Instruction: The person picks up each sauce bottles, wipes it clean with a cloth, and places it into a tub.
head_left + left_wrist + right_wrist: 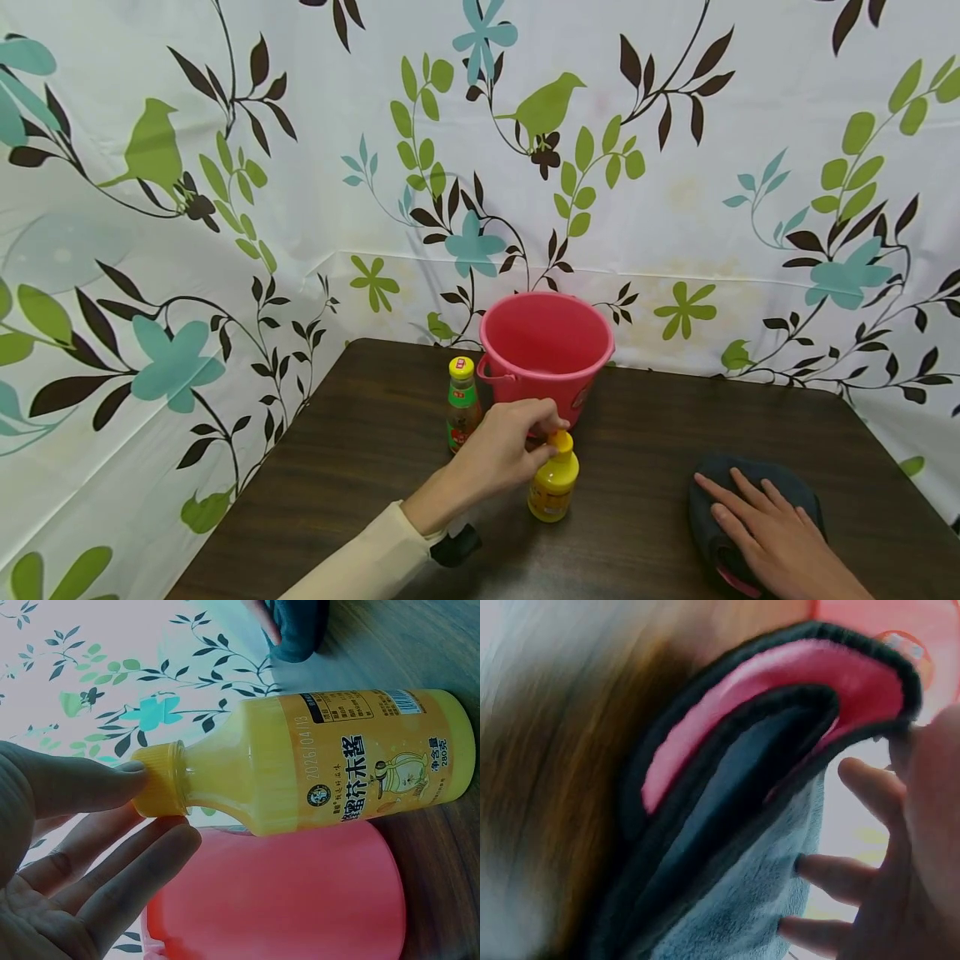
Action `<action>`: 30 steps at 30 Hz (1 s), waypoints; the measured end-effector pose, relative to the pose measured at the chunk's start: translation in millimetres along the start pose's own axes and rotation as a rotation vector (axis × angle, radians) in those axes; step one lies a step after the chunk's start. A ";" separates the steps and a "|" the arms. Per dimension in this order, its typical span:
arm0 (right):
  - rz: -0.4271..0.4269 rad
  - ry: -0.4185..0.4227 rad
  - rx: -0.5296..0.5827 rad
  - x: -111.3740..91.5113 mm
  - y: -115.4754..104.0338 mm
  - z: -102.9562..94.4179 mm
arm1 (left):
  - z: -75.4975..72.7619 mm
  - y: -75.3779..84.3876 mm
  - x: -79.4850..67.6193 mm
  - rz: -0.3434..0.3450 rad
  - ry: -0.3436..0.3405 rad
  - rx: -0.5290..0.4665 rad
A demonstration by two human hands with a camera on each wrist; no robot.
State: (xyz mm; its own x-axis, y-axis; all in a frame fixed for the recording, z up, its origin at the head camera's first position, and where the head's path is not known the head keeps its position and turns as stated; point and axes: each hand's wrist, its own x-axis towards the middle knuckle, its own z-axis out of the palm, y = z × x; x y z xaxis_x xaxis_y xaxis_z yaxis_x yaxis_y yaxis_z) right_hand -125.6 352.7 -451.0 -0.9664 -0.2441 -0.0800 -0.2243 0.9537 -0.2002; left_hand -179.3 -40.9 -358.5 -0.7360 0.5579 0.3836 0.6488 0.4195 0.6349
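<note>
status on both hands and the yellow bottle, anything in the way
Left hand pinching bottle cap. Right hand on dark cloth. Bottle upright, capped. Bucket behind it.

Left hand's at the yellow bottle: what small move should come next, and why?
Probably the left hand should raise the yellow bottle slightly, straight up: thumb and fingers already pinch its cap, the bottle is upright, and the open red bucket stands just behind it. The right hand can rest on the dark cloth.
</note>
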 end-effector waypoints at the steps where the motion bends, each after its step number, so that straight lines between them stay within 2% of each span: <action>1: 0.035 -0.038 -0.025 2.3 0.0 0.7 | 0.2 0.0 -0.1 0.001 0.000 0.001; 2: 0.138 -0.089 -0.017 4.7 -2.2 0.6 | 0.3 -0.1 -0.2 0.001 -0.001 0.002; 4: 0.160 -0.142 -0.051 7.4 -2.4 2.9 | 0.4 -0.1 -0.2 0.000 0.000 0.006; 7: 0.162 -0.169 -0.045 7.7 -3.3 6.6 | 0.6 -0.1 0.1 -0.001 -0.001 0.010; 13: 0.140 -0.132 -0.034 4.9 -3.0 12.3 | 0.7 -0.1 0.2 0.004 -0.004 0.025; 17: 0.136 -0.121 -0.042 4.6 -2.8 14.8 | 1.2 -0.5 -0.6 0.020 -0.005 0.073; 21: 0.132 -0.116 -0.050 4.9 -2.7 15.3 | 2.4 0.7 -3.8 0.058 0.000 0.203; 27: 0.139 -0.160 -0.057 8.0 -2.6 11.4 | 5.8 5.5 -12.6 0.163 0.046 0.482; 30: 0.145 -0.178 -0.072 10.6 -2.6 7.1 | 6.7 7.8 -16.0 0.177 0.050 0.588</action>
State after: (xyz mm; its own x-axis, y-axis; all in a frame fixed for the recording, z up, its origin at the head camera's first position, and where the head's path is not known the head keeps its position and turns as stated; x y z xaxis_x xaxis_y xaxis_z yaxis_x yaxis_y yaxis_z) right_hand -134.4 346.4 -458.3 -0.9534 -0.1248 -0.2745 -0.0993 0.9895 -0.1049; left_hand -161.1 -41.8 -364.2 -0.6067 0.6267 0.4891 0.7492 0.6564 0.0882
